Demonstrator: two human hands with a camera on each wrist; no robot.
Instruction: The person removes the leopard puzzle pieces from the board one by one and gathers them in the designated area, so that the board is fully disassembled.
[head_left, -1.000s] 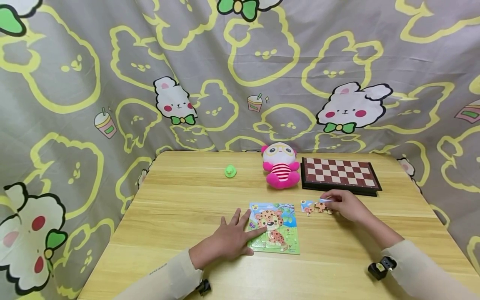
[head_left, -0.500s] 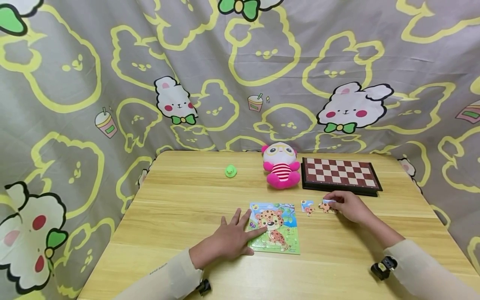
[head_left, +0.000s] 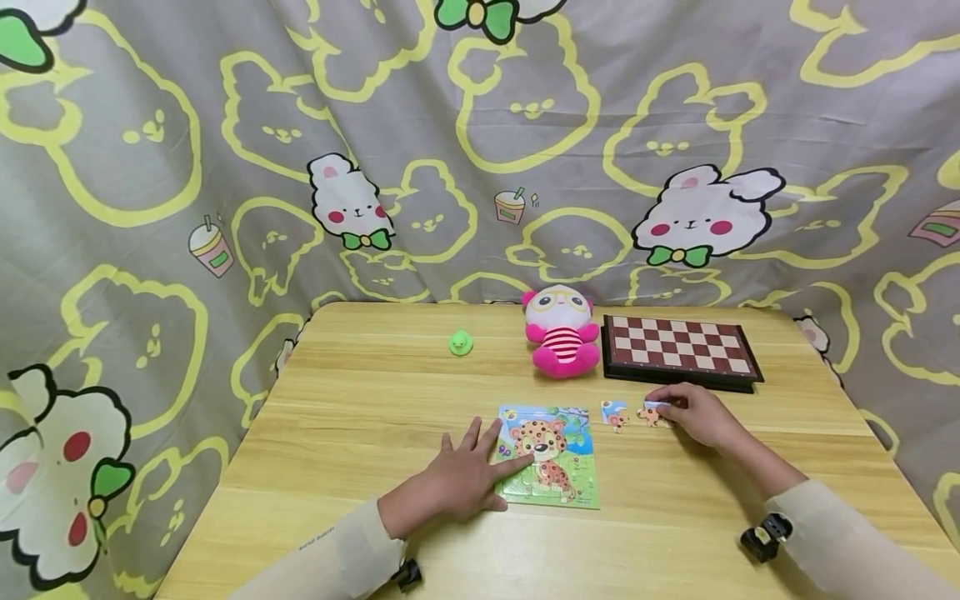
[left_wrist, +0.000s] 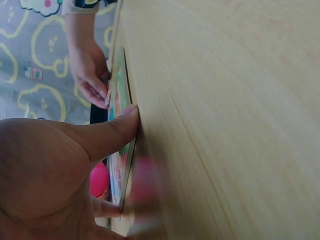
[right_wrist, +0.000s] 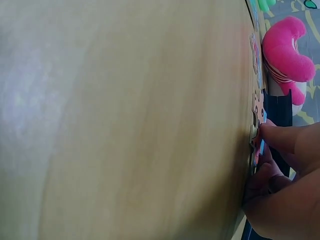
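Head view: my spread left hand [head_left: 463, 473] is overlapping the leopard puzzle [head_left: 557, 477] at its left edge; my right hand [head_left: 693, 412] is pinching a jigsaw piece [head_left: 656, 404], tabletop [head_left: 652, 483] stretching between.

Pale glare on the tabletop [right_wrist: 125, 120], right-wrist view

a wooden table [head_left: 360, 383] carries a green toy [head_left: 461, 343], plush [head_left: 562, 333], chessboard [head_left: 678, 345], puzzle [head_left: 546, 458] and loose pieces [head_left: 613, 414].

– How does the tabletop [head_left: 337, 392] look?
– Smooth wood grain, faintly shiny.
– And the puzzle [head_left: 579, 467]?
– Glossy printed card.
– The panda toy [head_left: 561, 340]?
– Matt plush cloth; the curtain [head_left: 420, 108], creased cloth.
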